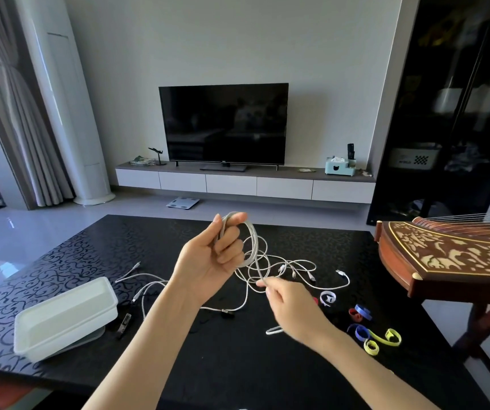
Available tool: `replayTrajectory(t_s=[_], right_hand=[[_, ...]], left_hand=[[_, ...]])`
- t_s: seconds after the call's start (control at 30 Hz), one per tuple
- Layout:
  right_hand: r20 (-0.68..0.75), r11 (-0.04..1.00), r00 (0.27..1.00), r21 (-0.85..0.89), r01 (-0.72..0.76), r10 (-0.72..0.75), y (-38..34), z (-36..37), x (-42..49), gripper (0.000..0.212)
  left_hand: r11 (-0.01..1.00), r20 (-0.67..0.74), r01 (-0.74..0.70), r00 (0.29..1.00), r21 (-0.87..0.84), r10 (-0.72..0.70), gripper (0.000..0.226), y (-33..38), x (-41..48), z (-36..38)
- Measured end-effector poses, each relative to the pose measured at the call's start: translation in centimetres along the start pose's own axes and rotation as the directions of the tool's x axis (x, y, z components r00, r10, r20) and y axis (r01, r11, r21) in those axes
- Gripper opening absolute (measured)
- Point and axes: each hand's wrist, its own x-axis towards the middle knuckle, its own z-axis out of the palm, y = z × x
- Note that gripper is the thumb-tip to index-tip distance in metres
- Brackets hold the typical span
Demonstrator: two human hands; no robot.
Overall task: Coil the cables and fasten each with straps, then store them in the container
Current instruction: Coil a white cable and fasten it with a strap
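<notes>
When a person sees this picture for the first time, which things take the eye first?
The left hand, raised in the centre above the black table, grips a coil of white cable, and the right hand pinches its loose strand just below. A white container sits at the table's left, and coloured straps lie at its right.

No legible text, television (pixel 223 125) logo too small, cabinet basket (pixel 414 158) lettering blurred
</notes>
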Motion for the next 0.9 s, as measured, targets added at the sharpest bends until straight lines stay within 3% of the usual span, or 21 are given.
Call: replayTrajectory(t_s=[0.1,0.17,0.23,0.3,0.37,0.47,0.6,0.67,0.77,0.8,0.83,0.9], right_hand=[[-0.006,0.933,0.990,-0.338,0.128,-0.138,-1.3,0.3,-0.4,0.032],[-0.065,0.853,0.964,-0.484,0.195,-0.257,-1.6,0.4,-0.7,0.025],[-0.062,0.802,0.961,-0.567,0.188,-0.270,-2.1,0.1,-0.3,0.050],[-0.023,0.799,0.948,-0.544,0.254,-0.317,-2.4,-0.2,-0.5,0.047],[-0.036,0.841,0.934,-0.448,0.303,-0.356,-3.0,-0.8,-0.9,0.018],[0.027,0.946,0.963,-0.181,0.269,-0.269,-4.0,-1.8,-1.3,0.023],[0.117,0.973,0.967,0.059,0.222,-0.227,-4.8,-2.9,-2.2,0.018],[0.128,0.977,0.969,0.016,0.212,-0.212,-4.5,-3.8,-2.8,0.021],[-0.018,0.944,0.965,-0.214,0.253,-0.262,-4.3,-6.1,-3.3,0.011],[-0.056,0.926,0.958,-0.277,0.255,-0.280,-4.2,-7.1,-3.2,0.007],[-0.076,0.922,0.959,-0.304,0.239,-0.274,-4.2,-8.2,-3.0,0.005],[-0.097,0.944,0.965,-0.254,0.211,-0.242,-4.2,-10.5,-2.3,0.006]], left_hand=[[0.959,-0.064,-0.086,0.992,0.271,0.107,0.034,-0.4,0.0,0.3],[0.846,-0.091,-0.124,0.976,0.518,0.199,0.032,-1.0,-0.1,0.7],[0.721,-0.064,-0.148,0.964,0.677,0.258,0.029,-1.6,-0.3,1.1],[0.617,-0.015,-0.163,0.962,0.770,0.273,0.025,-2.2,-0.4,1.3],[0.494,0.022,-0.156,0.964,0.856,0.267,0.023,-3.0,-0.5,1.2],[0.341,0.066,-0.156,0.963,0.927,0.263,0.023,-3.9,-0.6,0.9],[0.218,0.095,-0.162,0.953,0.962,0.289,0.021,-4.0,-0.7,0.8],[0.160,0.106,-0.146,0.966,0.976,0.234,0.022,-3.7,-0.9,0.7],[0.085,0.106,-0.113,0.991,0.990,0.084,0.029,-3.4,-1.5,0.4],[0.081,0.100,-0.104,0.993,0.991,0.056,0.031,-3.4,-1.6,0.2],[0.142,0.080,-0.084,0.996,0.986,0.031,0.032,-3.5,-1.9,0.0],[0.435,0.030,-0.008,0.999,0.900,-0.045,0.036,-3.3,-2.5,-0.4]])
